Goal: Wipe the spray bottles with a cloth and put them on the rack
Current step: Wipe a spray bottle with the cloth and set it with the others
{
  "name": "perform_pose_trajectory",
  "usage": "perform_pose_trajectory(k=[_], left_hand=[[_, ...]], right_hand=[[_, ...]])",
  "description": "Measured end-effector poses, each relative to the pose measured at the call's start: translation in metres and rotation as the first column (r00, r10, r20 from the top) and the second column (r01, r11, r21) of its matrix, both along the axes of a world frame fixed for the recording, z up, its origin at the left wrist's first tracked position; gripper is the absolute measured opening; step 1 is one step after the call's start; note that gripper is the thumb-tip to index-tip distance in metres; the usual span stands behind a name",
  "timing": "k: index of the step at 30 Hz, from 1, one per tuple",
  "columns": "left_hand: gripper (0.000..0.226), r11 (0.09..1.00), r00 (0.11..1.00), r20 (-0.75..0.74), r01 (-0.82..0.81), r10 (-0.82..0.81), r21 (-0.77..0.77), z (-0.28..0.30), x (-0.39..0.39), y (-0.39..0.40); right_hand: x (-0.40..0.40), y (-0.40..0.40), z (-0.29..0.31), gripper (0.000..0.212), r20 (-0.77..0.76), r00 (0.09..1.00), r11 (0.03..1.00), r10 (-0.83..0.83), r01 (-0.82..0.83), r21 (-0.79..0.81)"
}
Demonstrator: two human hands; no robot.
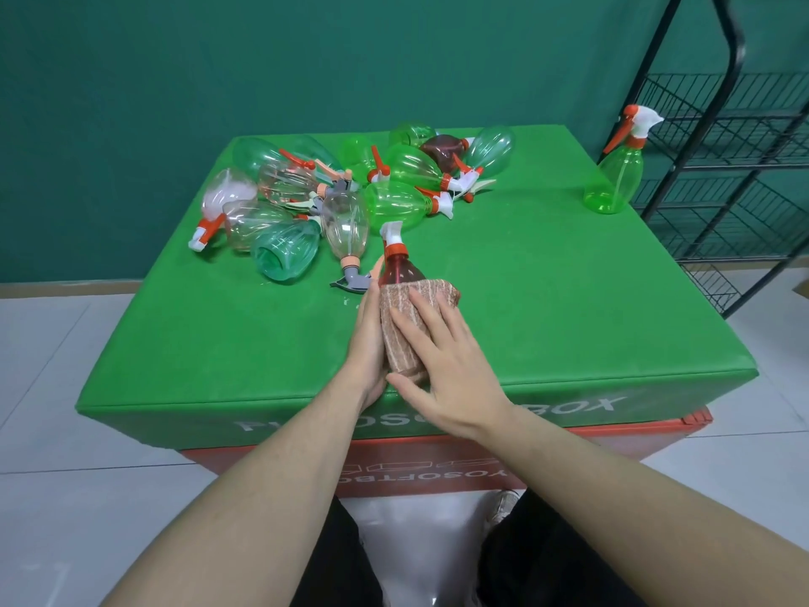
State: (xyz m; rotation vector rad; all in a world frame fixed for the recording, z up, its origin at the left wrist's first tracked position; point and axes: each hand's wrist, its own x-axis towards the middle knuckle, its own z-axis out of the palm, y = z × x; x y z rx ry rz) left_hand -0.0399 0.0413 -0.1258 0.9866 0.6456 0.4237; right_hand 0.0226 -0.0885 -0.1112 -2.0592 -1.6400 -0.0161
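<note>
Your hands sandwich the cloth-wrapped red bottle (399, 270).
Right hand (442, 365) lies flat-fingered on the cloth (400, 326); left hand (367, 343) cups beneath, grip unclear.

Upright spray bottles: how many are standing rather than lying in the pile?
2. A green bottle stands alone at the box's far right corner, beside the rack. A red bottle stands near centre, cloth-wrapped between both hands. The rest lie piled.
</note>
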Motion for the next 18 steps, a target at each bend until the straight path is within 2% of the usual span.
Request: perform_pose_trajectory(k=[3,6,11,15,18], left_hand=[[0.065,0.999,0.999,0.038,0.001,-0.003,0.035,0.006,-0.001,-0.001],[0.047,0.998,0.999,0.042,-0.027,0.025,0.051,0.011,-0.001,-0.004],[0.057,0.999,0.999,0.010,-0.037,0.037,0.009,0.007,-0.004,0.000],[0.056,0.998,0.999,-0.009,-0.034,0.035,0.061,0.001,-0.001,0.001],[0.054,0.997,0.998,0.000,-0.064,0.064,0.036,-0.005,-0.001,0.004]], right_hand=[[-0.001,0.019,0.016,0.071,-0.130,0.990,0.998,-0.059,0.062,0.018],[0.006,0.043,0.029,0.055,-0.206,0.973,0.992,-0.100,0.113,0.056],[0.018,0.068,0.047,0.053,-0.460,0.873,0.982,-0.161,0.187,0.012],[0.016,0.067,0.038,0.049,-0.492,0.852,0.977,-0.179,0.211,0.011],[0.012,0.055,0.024,0.053,-0.399,0.908,0.985,-0.130,0.165,0.054]])
